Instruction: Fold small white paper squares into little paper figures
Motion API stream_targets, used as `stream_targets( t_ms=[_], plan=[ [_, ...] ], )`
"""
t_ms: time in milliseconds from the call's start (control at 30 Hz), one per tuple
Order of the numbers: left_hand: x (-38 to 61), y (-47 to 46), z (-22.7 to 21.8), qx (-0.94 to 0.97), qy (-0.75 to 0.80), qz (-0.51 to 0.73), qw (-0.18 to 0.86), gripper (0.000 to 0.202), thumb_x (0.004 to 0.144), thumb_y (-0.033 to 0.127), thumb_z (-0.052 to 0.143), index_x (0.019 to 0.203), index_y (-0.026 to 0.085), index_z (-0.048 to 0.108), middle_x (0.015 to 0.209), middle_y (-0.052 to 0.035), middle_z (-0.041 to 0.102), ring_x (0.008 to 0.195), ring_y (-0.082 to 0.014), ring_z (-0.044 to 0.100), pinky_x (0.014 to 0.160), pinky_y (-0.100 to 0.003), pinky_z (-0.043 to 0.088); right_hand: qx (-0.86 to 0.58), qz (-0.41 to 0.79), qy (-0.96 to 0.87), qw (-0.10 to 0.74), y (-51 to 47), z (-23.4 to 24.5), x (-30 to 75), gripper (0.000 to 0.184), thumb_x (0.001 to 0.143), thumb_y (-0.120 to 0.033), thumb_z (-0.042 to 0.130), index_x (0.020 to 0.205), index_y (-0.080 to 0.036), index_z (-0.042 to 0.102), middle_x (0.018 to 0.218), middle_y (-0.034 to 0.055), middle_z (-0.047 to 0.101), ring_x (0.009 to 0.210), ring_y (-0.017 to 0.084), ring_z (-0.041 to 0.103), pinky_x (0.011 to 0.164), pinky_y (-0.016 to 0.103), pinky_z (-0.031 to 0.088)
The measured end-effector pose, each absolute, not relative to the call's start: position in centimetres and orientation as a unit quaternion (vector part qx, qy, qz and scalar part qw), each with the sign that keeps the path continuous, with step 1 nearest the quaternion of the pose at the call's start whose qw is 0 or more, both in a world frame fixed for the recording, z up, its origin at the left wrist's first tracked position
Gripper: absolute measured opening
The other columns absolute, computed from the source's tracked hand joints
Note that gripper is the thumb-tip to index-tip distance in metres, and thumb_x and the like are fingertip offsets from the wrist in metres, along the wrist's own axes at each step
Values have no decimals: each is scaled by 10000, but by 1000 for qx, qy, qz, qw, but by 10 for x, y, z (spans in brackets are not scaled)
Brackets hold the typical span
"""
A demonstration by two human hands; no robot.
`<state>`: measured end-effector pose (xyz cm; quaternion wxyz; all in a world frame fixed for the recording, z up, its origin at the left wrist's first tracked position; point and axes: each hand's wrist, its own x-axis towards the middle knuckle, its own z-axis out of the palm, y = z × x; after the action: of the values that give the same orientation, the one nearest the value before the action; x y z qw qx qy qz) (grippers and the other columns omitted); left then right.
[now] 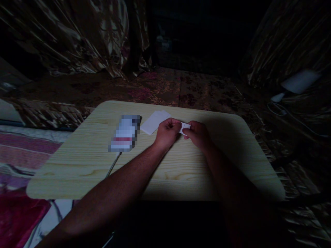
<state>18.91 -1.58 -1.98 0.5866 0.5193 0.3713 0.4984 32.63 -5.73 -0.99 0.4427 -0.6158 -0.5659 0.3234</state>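
Between my two hands, just above the wooden table [178,165], is a small folded piece of white paper [185,126]. My left hand [169,131] pinches its left end with thumb and fingers. At the right end, my right hand [198,132] grips it with the thumb on top and fingers behind. Part of the paper is hidden under the fingers. Several flat white sheets of paper [152,123] lie stacked slightly askew on the table, just left of and beyond my left hand.
A phone with a blurred-out screen [123,132] lies on the table at the left, its cable [112,167] running toward my left forearm. Patterned fabric [160,86] lies beyond the table. A white lamp [301,82] stands at the right, and striped bedding [28,148] is at the left.
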Motion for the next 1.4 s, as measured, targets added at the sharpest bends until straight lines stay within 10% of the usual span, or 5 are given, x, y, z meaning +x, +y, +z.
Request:
stream_targets(
  t_ms=[1400],
  plan=[
    [193, -24, -17, 497, 354, 505, 610, 134, 705, 263, 689, 737, 149, 628, 601, 27, 582, 517, -75, 472, 505, -202, 366, -595, 336, -487, 544, -53, -22, 319, 154, 673, -269, 625, 808, -195, 617, 624, -30, 646, 589, 155, 626, 546, 241, 462]
  ],
)
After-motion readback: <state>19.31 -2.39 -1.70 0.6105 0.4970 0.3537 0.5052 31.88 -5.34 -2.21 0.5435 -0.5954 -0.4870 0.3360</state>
